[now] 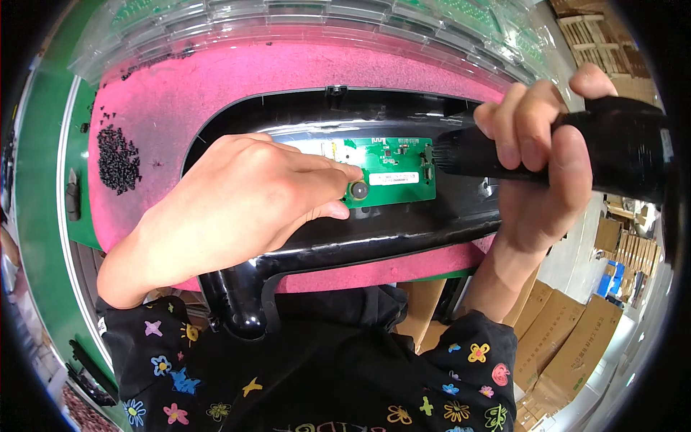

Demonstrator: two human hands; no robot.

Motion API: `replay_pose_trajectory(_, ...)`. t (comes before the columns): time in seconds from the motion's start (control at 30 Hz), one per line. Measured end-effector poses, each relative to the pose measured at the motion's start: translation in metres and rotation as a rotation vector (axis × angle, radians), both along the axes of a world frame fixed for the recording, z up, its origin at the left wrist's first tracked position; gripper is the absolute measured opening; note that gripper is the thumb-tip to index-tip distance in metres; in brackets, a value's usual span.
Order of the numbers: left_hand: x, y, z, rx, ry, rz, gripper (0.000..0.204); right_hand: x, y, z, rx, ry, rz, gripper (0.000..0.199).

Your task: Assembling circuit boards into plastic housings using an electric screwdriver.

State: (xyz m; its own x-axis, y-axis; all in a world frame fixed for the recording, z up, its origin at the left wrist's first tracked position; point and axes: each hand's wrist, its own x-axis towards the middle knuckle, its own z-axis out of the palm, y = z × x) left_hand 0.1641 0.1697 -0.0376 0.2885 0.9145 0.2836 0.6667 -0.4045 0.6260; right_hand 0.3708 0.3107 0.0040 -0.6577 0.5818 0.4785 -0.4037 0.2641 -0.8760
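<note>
A green circuit board point(403, 155) with a white label and a round black component point(359, 190) lies inside a long black plastic housing point(389, 223). My left hand point(252, 187) reaches over the housing, its thumb and fingers closed at the board's left end, beside the round component. My right hand point(540, 137) is wrapped around a thick black tube-shaped piece point(619, 155). Dark, ribbed strands at its tip meet the connector point(430, 156) on the board's right edge; I cannot tell whether they are wires or bristles. My left palm hides the housing's left part.
The housing rests on a pink mat point(165, 93). Small black screws point(119, 160) form a pile at the mat's left side. Clear plastic trays point(288, 29) with green boards line the back. Cardboard boxes point(568, 345) stand on the floor to the lower right.
</note>
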Motion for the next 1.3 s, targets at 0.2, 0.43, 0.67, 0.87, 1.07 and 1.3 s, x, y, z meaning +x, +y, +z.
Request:
replay_pose_trajectory(0.2, 0.000, -0.002, -0.001, -0.007, -0.068, 0.004, 0.017, -0.012, -0.004, -0.002, -0.016, -0.025, -0.070, 0.045)
replay_pose_trajectory(0.43, 0.001, -0.003, 0.006, -0.086, 0.046, -0.009, 0.022, -0.011, -0.005, -0.004, -0.002, -0.021, -0.086, 0.050)
replay_pose_trajectory(0.67, 0.001, -0.003, 0.005, -0.020, -0.001, 0.000, 0.021, -0.015, -0.006, -0.005, 0.014, -0.010, -0.073, 0.056)
replay_pose_trajectory(0.87, 0.001, -0.002, 0.005, -0.056, 0.013, 0.004, 0.018, -0.011, -0.001, -0.007, -0.091, 0.131, 0.074, 0.041)
replay_pose_trajectory(1.07, 0.001, -0.002, 0.009, -0.069, 0.066, 0.014, 0.019, -0.009, -0.010, -0.002, 0.008, -0.012, -0.019, 0.043)
replay_pose_trajectory(1.3, -0.002, 0.001, 0.007, -0.044, 0.142, -0.003, 0.016, -0.001, -0.021, 0.010, -0.233, 0.276, 0.023, 0.050)
